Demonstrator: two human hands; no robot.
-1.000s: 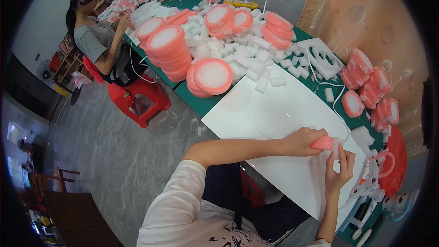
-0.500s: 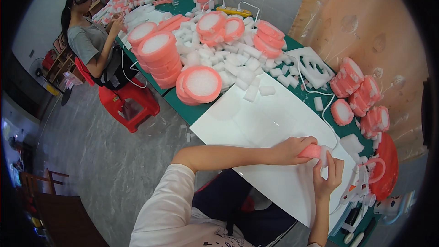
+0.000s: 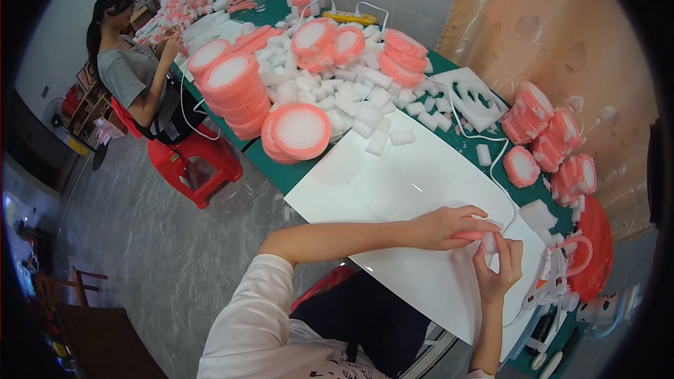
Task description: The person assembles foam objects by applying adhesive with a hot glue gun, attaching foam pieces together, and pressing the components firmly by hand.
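Above the white board (image 3: 379, 196), my two hands meet over a small foam piece. My left hand (image 3: 449, 228) pinches a pink foam strip (image 3: 466, 236), fingers stretched over its top. My right hand (image 3: 502, 267) grips a small white foam block (image 3: 489, 241) between thumb and fingertips. The block is up against the end of the pink strip; whether they are joined I cannot tell. Fingers hide part of both pieces.
Pink-rimmed white foam discs (image 3: 300, 130) stand in stacks beyond the board, among loose white foam blocks (image 3: 361, 102). More pink rolls (image 3: 528, 109) lie at right. A white corded tool (image 3: 547, 284) sits near a red bag (image 3: 593, 253). Another person (image 3: 130, 63) works at far left.
My left hand's fingers have reached forward over the pink strip, which now shows less. My right hand has shifted slightly left, with the white block turned. The whole view has shifted a little.
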